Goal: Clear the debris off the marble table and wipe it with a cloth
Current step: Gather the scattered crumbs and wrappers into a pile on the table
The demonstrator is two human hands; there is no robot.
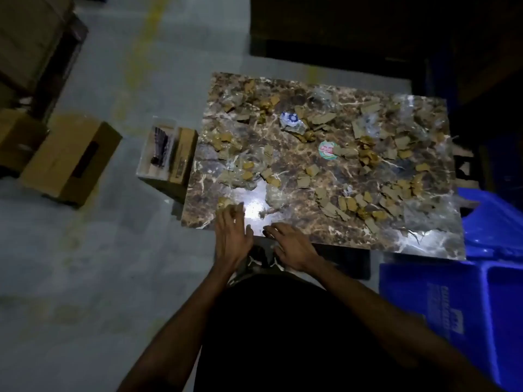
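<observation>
The brown marble table (311, 222) is strewn with several torn cardboard scraps (322, 118), crumpled clear plastic (276, 198), a blue-white wrapper (291, 121) and a round red-green lid (327, 149). My left hand (232, 236) reaches over the near left corner, fingers apart, its tips beside a cardboard bit (225, 202). Over the table's near edge, just to the right, my right hand (291, 244) is spread flat and holds nothing. No cloth is visible.
A small box with a clear tray (167, 151) stands against the table's left side. An open cardboard carton (70, 159) lies on the grey floor further left. Blue plastic crates (452, 306) sit at the right. Dark furniture (339, 29) stands behind the table.
</observation>
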